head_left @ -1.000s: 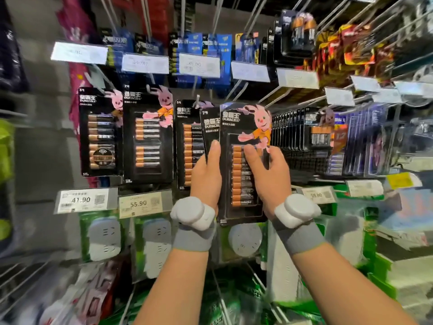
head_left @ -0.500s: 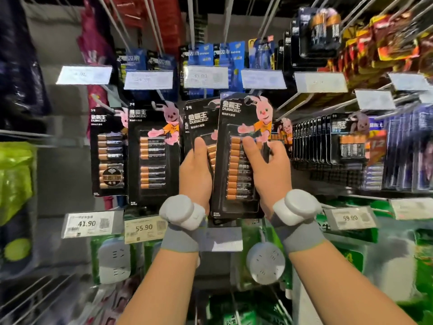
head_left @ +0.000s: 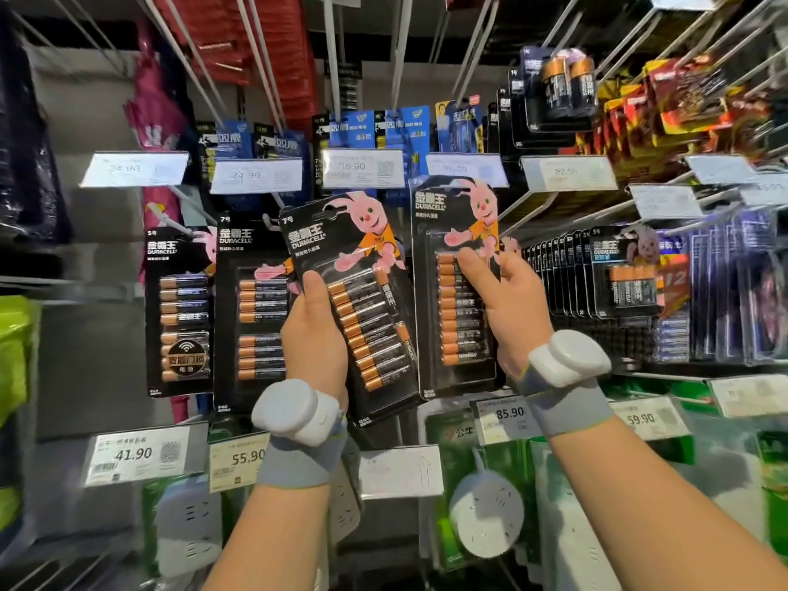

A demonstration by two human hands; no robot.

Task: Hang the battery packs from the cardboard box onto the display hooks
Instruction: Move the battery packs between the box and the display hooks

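My left hand (head_left: 313,334) grips a black Duracell battery pack (head_left: 362,309) with a pink rabbit on it, tilted to the left in front of the display. My right hand (head_left: 509,309) grips a second, upright pack (head_left: 458,232) of the same kind just to the right. Both packs are held up before the hooks; two similar packs (head_left: 251,292) hang on hooks at the left. The cardboard box is out of view.
Metal display hooks (head_left: 256,70) jut toward me above. Price tags (head_left: 362,168) run across the rows. A dense row of battery packs (head_left: 597,275) hangs at the right. Green-packaged power sockets (head_left: 486,514) hang below.
The two packs were overlapped in front of me; now they are apart. My left hand has tilted its pack leftward and my right hand has moved its pack up and to the right.
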